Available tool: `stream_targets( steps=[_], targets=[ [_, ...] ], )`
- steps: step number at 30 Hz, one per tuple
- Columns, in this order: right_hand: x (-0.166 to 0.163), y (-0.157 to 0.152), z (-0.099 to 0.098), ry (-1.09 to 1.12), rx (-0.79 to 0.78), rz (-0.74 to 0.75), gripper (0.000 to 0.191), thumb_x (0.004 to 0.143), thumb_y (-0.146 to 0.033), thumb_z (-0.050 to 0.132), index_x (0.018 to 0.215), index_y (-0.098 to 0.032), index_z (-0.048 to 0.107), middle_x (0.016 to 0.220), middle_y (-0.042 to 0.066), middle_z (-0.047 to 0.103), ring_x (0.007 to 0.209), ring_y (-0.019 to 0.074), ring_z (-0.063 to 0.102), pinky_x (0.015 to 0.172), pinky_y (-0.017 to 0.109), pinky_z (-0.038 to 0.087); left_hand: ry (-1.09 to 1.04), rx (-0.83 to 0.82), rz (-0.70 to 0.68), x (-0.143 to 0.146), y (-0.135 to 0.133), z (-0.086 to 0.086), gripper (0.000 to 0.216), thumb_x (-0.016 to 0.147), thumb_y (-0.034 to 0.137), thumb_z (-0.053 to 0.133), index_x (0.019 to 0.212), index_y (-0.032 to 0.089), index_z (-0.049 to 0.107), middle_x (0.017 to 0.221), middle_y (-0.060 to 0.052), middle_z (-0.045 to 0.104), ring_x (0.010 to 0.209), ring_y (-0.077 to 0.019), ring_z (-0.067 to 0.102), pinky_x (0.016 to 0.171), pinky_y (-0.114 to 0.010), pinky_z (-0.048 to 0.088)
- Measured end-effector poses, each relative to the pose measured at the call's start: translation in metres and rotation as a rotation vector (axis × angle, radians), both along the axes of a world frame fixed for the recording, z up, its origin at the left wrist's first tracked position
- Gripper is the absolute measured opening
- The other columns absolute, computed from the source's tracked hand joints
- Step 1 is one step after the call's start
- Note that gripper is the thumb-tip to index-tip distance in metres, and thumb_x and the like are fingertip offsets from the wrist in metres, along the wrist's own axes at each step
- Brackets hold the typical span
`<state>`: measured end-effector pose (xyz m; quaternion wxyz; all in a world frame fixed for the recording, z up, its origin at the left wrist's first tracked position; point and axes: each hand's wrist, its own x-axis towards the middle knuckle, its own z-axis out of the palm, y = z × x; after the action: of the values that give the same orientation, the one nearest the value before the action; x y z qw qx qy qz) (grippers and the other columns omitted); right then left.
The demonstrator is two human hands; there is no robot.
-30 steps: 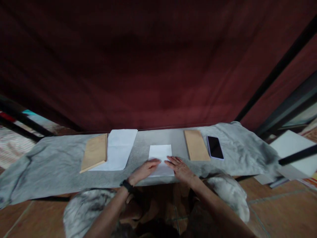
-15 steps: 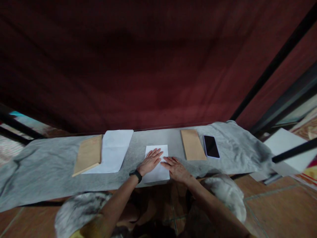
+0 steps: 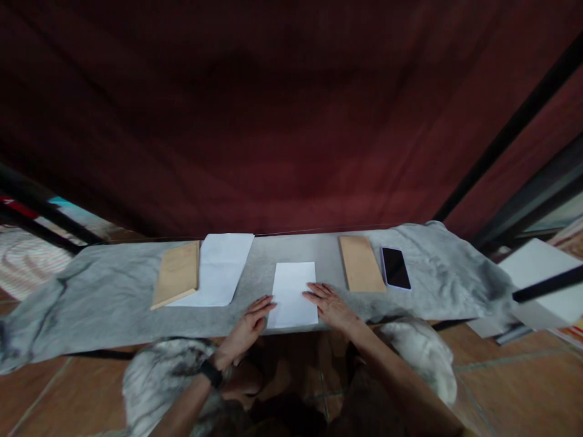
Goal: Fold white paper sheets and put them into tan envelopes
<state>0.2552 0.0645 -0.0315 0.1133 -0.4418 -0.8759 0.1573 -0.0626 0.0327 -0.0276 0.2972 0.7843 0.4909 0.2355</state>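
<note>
A white sheet of paper [image 3: 294,291], seemingly folded, lies flat on the grey cloth in front of me. My left hand [image 3: 251,320], with a dark watch at the wrist, rests at the paper's lower left edge, fingers stretched out and close together, tips touching the edge. On the right side, my right hand [image 3: 332,306] lies flat with spread fingers, the tips on the paper's surface. Neither hand grips anything.
Left of the hands, a brown envelope-like piece [image 3: 177,273] overlaps larger white sheets [image 3: 223,273]. A flat brown paper piece [image 3: 362,264] and a phone [image 3: 395,267] lie to the right. The grey cloth [image 3: 118,285] covers a narrow bench before a dark red curtain [image 3: 291,152].
My left hand has slid off the middle of the paper to its lower left edge. The right hand stays at the right side. The view has shifted slightly.
</note>
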Motion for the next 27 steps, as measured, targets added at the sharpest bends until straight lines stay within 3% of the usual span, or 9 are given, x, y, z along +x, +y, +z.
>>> stream_targets(
  steps=[4,8,14,18,23,27],
  targets=[
    [0.002,-0.002,-0.001,-0.021,0.011,0.005,0.067,0.083,0.0,0.047,0.145,-0.027,0.049,0.157,0.005,0.039,0.144,0.0194,0.036,0.122,0.044,0.025,0.008,0.004,-0.024,0.006,0.005,0.004,0.059,0.077,0.004,0.044,0.126,0.027,0.067,0.142,-0.001,0.058,0.137,-0.0182,0.047,0.12,-0.046,0.031],
    [0.003,-0.001,0.001,-0.041,0.012,0.003,0.07,0.082,0.002,0.044,0.145,-0.028,0.047,0.158,0.005,0.038,0.145,0.0177,0.034,0.122,0.044,0.025,0.015,-0.011,-0.003,0.014,0.026,0.011,0.048,0.087,0.012,0.042,0.125,0.024,0.067,0.137,-0.004,0.062,0.133,-0.0169,0.051,0.118,-0.042,0.035],
    [0.001,-0.001,0.002,-0.031,0.032,-0.001,0.071,0.081,0.001,0.044,0.147,-0.025,0.046,0.156,0.007,0.04,0.144,0.0188,0.036,0.122,0.044,0.026,0.131,0.041,-0.119,0.065,0.058,0.009,0.044,0.096,0.036,0.048,0.137,0.024,0.056,0.153,-0.007,0.044,0.146,-0.0209,0.034,0.121,-0.045,0.025],
    [0.002,0.0,0.003,-0.029,0.04,0.002,0.067,0.082,-0.001,0.046,0.145,-0.024,0.049,0.155,0.007,0.041,0.143,0.0195,0.038,0.121,0.042,0.027,0.228,0.03,-0.115,0.083,0.069,0.002,0.047,0.096,0.041,0.049,0.142,0.028,0.051,0.158,-0.006,0.036,0.15,-0.0245,0.024,0.122,-0.051,0.017],
    [0.003,0.002,0.003,-0.009,0.022,-0.007,0.061,0.084,-0.006,0.049,0.143,-0.025,0.051,0.154,0.005,0.043,0.141,0.0184,0.04,0.121,0.042,0.029,0.101,0.049,-0.079,0.064,0.069,-0.002,0.044,0.093,0.021,0.046,0.135,0.025,0.059,0.15,-0.004,0.049,0.143,-0.0185,0.039,0.121,-0.044,0.028],
    [0.004,0.003,0.001,-0.007,0.013,-0.003,0.062,0.085,-0.006,0.048,0.143,-0.025,0.051,0.155,0.004,0.042,0.142,0.0176,0.039,0.121,0.041,0.028,-0.019,-0.015,-0.079,0.031,0.043,-0.003,0.054,0.083,0.007,0.04,0.127,0.025,0.065,0.141,-0.002,0.059,0.135,-0.0149,0.049,0.119,-0.042,0.034]
  ],
)
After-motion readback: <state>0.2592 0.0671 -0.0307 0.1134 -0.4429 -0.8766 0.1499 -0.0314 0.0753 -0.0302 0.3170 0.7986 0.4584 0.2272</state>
